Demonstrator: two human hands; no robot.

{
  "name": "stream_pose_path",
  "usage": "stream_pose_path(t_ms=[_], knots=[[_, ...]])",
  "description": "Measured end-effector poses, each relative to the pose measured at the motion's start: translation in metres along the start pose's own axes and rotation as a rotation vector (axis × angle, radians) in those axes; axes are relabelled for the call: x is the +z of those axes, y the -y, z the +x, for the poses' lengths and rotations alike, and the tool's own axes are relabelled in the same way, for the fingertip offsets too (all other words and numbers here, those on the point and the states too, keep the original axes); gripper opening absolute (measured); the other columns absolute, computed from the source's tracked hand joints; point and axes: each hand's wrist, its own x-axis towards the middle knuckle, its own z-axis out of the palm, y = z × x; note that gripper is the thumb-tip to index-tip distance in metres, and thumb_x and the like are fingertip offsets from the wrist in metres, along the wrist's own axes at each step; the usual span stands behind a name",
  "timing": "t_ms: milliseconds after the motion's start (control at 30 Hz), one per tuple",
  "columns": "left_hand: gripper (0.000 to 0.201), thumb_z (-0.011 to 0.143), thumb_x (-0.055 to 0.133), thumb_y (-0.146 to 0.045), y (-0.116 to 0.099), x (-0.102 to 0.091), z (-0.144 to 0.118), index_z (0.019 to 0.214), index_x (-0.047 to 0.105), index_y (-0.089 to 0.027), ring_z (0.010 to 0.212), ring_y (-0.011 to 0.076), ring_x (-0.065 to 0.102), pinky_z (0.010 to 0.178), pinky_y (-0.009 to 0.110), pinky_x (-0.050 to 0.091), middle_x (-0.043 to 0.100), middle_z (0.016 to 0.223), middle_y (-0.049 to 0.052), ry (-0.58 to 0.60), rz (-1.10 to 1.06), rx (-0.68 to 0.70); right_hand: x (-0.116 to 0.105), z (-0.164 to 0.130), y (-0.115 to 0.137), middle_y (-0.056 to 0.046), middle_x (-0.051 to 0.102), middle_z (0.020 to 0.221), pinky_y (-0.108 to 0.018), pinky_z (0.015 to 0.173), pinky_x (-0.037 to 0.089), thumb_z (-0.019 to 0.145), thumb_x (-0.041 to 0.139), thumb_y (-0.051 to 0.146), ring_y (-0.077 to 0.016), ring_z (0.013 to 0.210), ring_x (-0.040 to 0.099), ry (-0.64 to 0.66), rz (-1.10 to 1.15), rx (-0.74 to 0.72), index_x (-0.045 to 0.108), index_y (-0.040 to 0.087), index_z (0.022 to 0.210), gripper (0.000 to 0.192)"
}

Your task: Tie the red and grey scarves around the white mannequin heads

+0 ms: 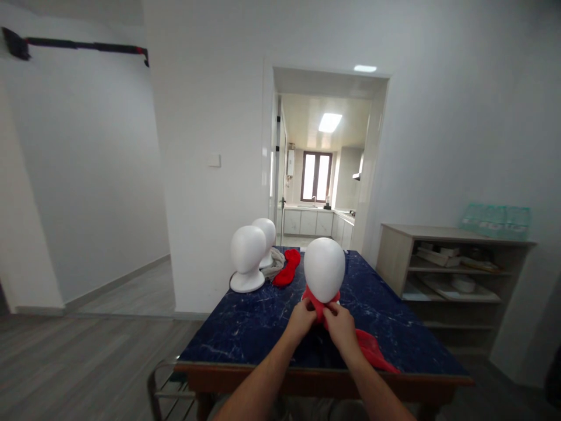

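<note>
A white mannequin head (324,268) stands upright on the blue marbled table (245,330), close in front of me. Around its neck runs a red scarf (372,351), and one end of it trails over the tabletop to the right. At the front of the neck, my left hand (303,314) pinches the scarf from the left side. My right hand (339,320) grips it just beside, fingers closed on the cloth. The two hands nearly touch, and they hide part of the scarf and the base of the head.
Two more mannequin heads, a nearer one (248,254) and a farther one (266,237), stand at the table's back left. Beside them lie a grey scarf (275,266) and a red bundle of cloth (288,269). A shelf unit (456,234) with bottles (495,221) is at right.
</note>
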Motion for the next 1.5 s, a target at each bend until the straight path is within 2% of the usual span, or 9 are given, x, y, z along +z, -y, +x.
stream_pose_path(t_ms=[133, 367, 500, 667, 833, 967, 1200, 1333, 1500], knots=[[0.028, 0.076, 0.074, -0.016, -0.013, 0.004, -0.009, 0.104, 0.075, -0.019, 0.105, 0.0305, 0.074, 0.099, 0.038, 0.053, 0.081, 0.109, 0.011, -0.049, 0.157, 0.05, 0.002, -0.003, 0.008, -0.009, 0.082, 0.093, -0.03, 0.073, 0.048, 0.091, 0.065, 0.037, -0.0266, 0.086, 0.074, -0.003, -0.016, -0.001, 0.082, 0.021, 0.096, 0.024], [0.038, 0.079, 0.071, -0.013, -0.029, 0.013, -0.017, 0.117, 0.074, -0.019, 0.109, 0.0318, 0.072, 0.103, 0.039, 0.05, 0.078, 0.117, 0.015, -0.109, 0.198, 0.157, 0.007, 0.007, 0.006, -0.009, 0.082, 0.099, -0.029, 0.075, 0.048, 0.082, 0.073, 0.024, -0.0274, 0.092, 0.076, -0.013, -0.066, 0.023, 0.082, 0.023, 0.1, 0.02], [0.044, 0.074, 0.074, -0.011, -0.022, 0.011, -0.013, 0.118, 0.073, -0.02, 0.101, 0.0305, 0.074, 0.095, 0.039, 0.053, 0.079, 0.111, 0.013, -0.088, 0.194, 0.102, 0.006, 0.015, 0.001, -0.01, 0.082, 0.094, -0.028, 0.072, 0.047, 0.085, 0.071, 0.024, -0.0272, 0.09, 0.077, 0.021, -0.082, 0.036, 0.08, 0.021, 0.091, 0.012], [0.026, 0.072, 0.075, -0.013, 0.0, 0.002, 0.0, 0.097, 0.075, -0.018, 0.088, 0.0259, 0.074, 0.083, 0.034, 0.054, 0.08, 0.094, 0.008, -0.136, 0.218, 0.008, 0.002, 0.022, -0.002, -0.017, 0.08, 0.098, -0.03, 0.075, 0.046, 0.088, 0.068, 0.025, -0.0299, 0.092, 0.077, 0.012, -0.326, -0.008, 0.078, 0.019, 0.1, 0.017], [0.016, 0.063, 0.076, -0.011, 0.014, 0.0, 0.01, 0.077, 0.07, -0.016, 0.071, 0.0191, 0.069, 0.068, 0.027, 0.05, 0.075, 0.075, 0.004, -0.192, 0.022, -0.063, 0.001, 0.021, -0.008, -0.016, 0.078, 0.099, -0.031, 0.079, 0.046, 0.092, 0.067, 0.024, -0.0282, 0.091, 0.075, 0.002, -0.54, -0.066, 0.072, 0.017, 0.111, 0.021], [0.027, 0.06, 0.08, -0.018, 0.009, 0.0, 0.006, 0.085, 0.071, -0.015, 0.065, 0.0173, 0.067, 0.063, 0.026, 0.05, 0.076, 0.077, 0.004, -0.119, -0.245, -0.105, 0.006, 0.013, -0.006, -0.017, 0.075, 0.104, -0.033, 0.085, 0.046, 0.094, 0.064, 0.019, -0.0293, 0.099, 0.072, -0.047, -0.666, -0.14, 0.067, 0.014, 0.118, 0.024], [0.026, 0.059, 0.077, -0.02, 0.0, -0.002, 0.005, 0.084, 0.07, -0.015, 0.047, 0.0096, 0.052, 0.046, 0.022, 0.034, 0.072, 0.068, 0.002, -0.058, -0.196, -0.121, 0.012, 0.005, -0.016, -0.013, 0.073, 0.11, -0.031, 0.08, 0.044, 0.096, 0.057, 0.013, -0.0277, 0.101, 0.072, -0.091, -0.515, -0.109, 0.054, 0.015, 0.137, 0.042], [0.02, 0.064, 0.073, -0.021, -0.002, 0.002, 0.015, 0.083, 0.064, -0.017, 0.039, 0.0077, 0.041, 0.042, 0.022, 0.024, 0.062, 0.056, -0.004, -0.085, -0.136, -0.279, 0.013, 0.004, -0.027, -0.012, 0.072, 0.109, -0.031, 0.081, 0.044, 0.103, 0.047, 0.018, -0.0263, 0.101, 0.07, -0.144, -0.429, -0.168, 0.061, 0.018, 0.12, 0.022], [0.017, 0.065, 0.074, -0.021, -0.011, 0.002, 0.029, 0.077, 0.062, -0.018, 0.035, 0.0067, 0.036, 0.041, 0.02, 0.017, 0.053, 0.048, -0.005, -0.058, -0.118, -0.442, 0.013, 0.005, -0.029, -0.01, 0.07, 0.106, -0.03, 0.086, 0.047, 0.101, 0.04, 0.015, -0.0241, 0.098, 0.067, -0.152, -0.298, -0.232, 0.069, 0.02, 0.102, 0.03]])
